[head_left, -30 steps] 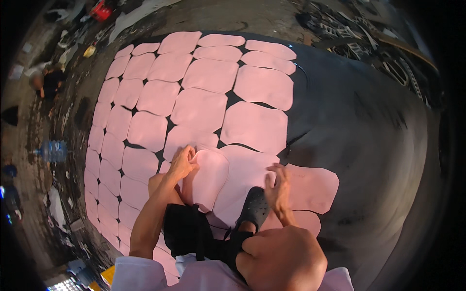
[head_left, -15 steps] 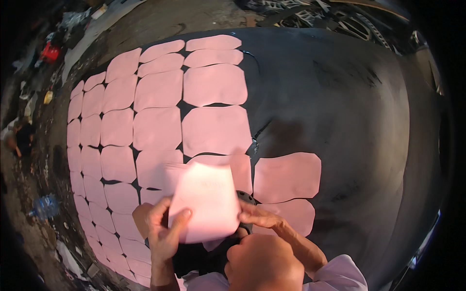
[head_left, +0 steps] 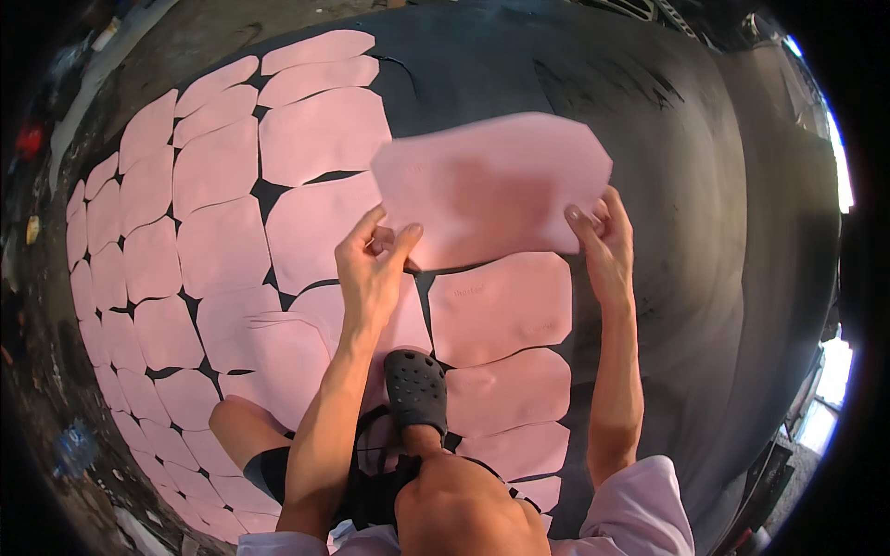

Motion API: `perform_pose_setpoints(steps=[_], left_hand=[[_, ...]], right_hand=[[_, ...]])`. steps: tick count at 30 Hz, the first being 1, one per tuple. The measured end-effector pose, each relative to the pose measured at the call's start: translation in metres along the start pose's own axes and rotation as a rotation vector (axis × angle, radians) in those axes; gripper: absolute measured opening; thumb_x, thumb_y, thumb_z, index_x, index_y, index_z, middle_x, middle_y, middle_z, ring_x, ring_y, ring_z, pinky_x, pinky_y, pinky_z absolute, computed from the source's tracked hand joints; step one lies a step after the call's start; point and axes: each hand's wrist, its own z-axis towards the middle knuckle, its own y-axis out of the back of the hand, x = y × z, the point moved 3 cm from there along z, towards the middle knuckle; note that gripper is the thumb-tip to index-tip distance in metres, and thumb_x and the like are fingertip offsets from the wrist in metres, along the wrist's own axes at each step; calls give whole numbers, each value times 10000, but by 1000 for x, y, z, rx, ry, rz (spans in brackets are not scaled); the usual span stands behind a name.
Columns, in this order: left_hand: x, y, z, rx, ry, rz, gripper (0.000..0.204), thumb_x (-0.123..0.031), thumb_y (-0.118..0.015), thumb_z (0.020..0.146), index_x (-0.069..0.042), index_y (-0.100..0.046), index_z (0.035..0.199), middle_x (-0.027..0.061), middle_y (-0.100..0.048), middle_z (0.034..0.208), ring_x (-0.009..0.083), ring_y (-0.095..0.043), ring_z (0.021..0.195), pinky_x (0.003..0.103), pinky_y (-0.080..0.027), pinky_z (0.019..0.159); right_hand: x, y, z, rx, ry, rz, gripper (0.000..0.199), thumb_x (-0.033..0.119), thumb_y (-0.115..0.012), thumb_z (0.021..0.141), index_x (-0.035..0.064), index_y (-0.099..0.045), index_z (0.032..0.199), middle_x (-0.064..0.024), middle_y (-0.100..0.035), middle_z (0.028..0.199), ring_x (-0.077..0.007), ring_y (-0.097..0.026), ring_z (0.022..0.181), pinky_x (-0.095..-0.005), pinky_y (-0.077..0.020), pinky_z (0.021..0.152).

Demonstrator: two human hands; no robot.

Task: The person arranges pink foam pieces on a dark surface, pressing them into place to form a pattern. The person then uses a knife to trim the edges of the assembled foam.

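A thin pink sheet (head_left: 491, 153) with clipped corners and a wavy edge is held stretched out in front of me. My left hand (head_left: 373, 264) pinches its near left corner, thumb on top. At its near right corner, my right hand (head_left: 607, 243) grips the edge the same way. A dark shadow falls across the sheet. It hovers over a bare part of the black surface (head_left: 649, 306), just beyond a laid pink sheet (head_left: 501, 310). Some loose pink sheets (head_left: 283, 347) overlap by my left forearm.
Many similar pink sheets (head_left: 218, 241) lie in rows on the left with narrow black gaps. My foot in a black clog (head_left: 414, 385) rests on the sheets. A clear blue plastic bottle (head_left: 76, 449) lies on the littered ground at left.
Both hands have moved forward and to the right, carrying the pink sheet away from my lap and spreading it by two corners. My view has shifted right, and the clog shows fully now.
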Motion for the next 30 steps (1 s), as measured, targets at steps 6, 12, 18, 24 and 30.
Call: perform_pose_setpoints(steps=[6,12,18,24,30], left_hand=[[60,-27,16,-140,-14,161,546,-77,-955,855,105,-753,1328,84,-770,733,128,-689,565,278,-563,562],[72,-24,13,-182,0,212,575,-70,-951,856,99,-751,1368,99,-790,729,95,-674,590,262,-519,589],[69,-28,13,-146,-24,281,590,-58,-947,865,60,-731,1401,111,-787,784,137,-684,608,284,-534,625],[31,-38,20,45,-290,963,705,-52,-884,893,-33,-602,1539,235,-596,1542,353,-666,1272,527,-542,994],[52,-27,12,174,-640,1188,550,-190,-770,996,-59,-641,1514,209,-513,1636,453,-466,1514,635,-369,1238]], right_hand=[[-74,31,31,10,-87,-600,219,154,-820,987,35,-780,1167,6,-489,741,-102,-448,669,-322,-423,623],[-85,32,30,68,-73,-667,289,195,-841,973,37,-769,1204,14,-597,778,-79,-493,681,-310,-455,649],[-89,34,32,64,-13,-724,384,212,-875,951,72,-736,1281,-23,-619,901,-126,-602,810,-317,-525,753],[-63,13,24,-115,-17,-1168,606,192,-858,961,144,-603,1509,-124,-616,1270,-324,-678,1181,-476,-594,971],[-82,-73,38,127,541,-1315,745,478,-653,1106,182,-414,1746,-191,-326,1827,-397,-275,1699,-620,-245,1353]])
